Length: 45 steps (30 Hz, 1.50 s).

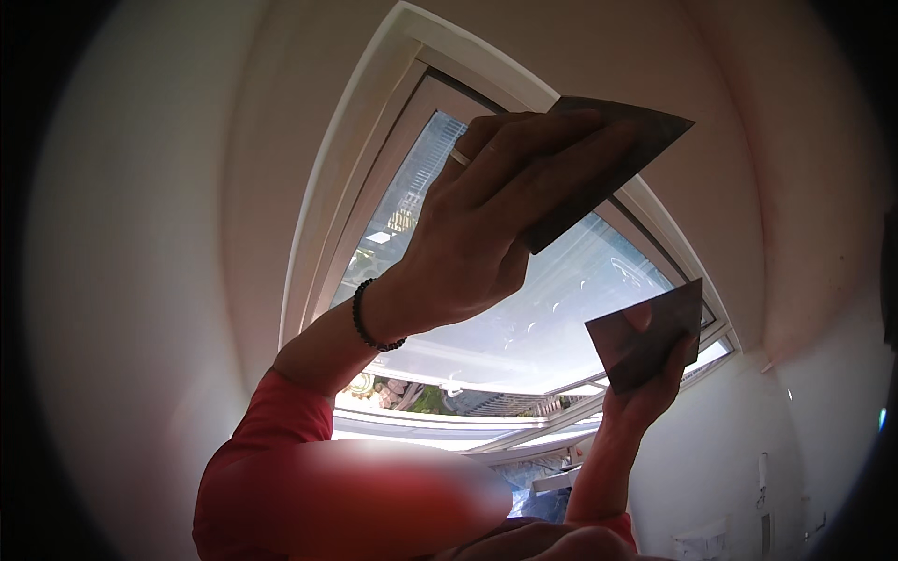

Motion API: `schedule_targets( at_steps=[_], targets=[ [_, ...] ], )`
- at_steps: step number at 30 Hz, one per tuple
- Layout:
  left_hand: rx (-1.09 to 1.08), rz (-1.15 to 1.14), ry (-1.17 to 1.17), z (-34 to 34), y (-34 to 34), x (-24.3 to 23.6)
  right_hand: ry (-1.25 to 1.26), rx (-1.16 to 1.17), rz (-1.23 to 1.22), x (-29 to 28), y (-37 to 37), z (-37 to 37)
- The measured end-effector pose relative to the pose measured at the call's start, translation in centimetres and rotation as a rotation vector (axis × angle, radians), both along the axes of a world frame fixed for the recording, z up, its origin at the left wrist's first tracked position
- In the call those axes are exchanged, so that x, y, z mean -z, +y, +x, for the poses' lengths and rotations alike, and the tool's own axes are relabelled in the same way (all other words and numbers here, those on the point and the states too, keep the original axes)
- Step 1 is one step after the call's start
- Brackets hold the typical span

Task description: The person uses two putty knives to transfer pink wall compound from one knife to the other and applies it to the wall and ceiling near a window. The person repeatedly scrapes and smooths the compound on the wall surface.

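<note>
Gripping a dark, flat, sharp-cornered blade (662,131) at upper centre, a person's left hand (472,210), wearing a black beaded bracelet (359,318), lays fingers straight along its face. Right of centre, the right hand (647,397) is clamped on the lower right corner of a smooth, four-sided plate (645,343), most fingers hidden behind it. Beyond stands a pale-framed window (505,346) with hazy glass; smooth, pale wall (140,280) fills the left.

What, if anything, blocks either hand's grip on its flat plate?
Nothing visible: the left hand holds the upper dark plate directly, and the right hand holds the lower dark plate the same way.
</note>
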<state>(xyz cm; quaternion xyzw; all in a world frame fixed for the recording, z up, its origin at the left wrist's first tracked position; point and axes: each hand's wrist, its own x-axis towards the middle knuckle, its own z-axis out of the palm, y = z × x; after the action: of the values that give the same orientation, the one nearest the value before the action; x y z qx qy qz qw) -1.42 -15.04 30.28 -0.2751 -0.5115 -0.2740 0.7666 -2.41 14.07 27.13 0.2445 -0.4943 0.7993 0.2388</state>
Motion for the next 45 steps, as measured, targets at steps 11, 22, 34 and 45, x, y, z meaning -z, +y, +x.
schedule_targets(
  at_steps=[11,22,34,45],
  targets=[
    [-0.268,-0.381,-0.420,1.7,2.6,5.7,0.183,-0.088,0.012,-2.1,-5.6,-1.2],
    [0.124,-0.152,-0.105,1.1,-1.1,0.7,0.264,0.398,-0.085,-8.1,-3.6,-0.7],
    [-0.208,0.482,0.693,1.4,-9.6,-25.4,0.140,0.546,0.035,-4.8,1.1,0.2],
    [-0.214,0.643,0.662,3.6,-7.6,-27.4,0.000,0.734,-0.074,1.2,10.3,2.9]
  ],
)
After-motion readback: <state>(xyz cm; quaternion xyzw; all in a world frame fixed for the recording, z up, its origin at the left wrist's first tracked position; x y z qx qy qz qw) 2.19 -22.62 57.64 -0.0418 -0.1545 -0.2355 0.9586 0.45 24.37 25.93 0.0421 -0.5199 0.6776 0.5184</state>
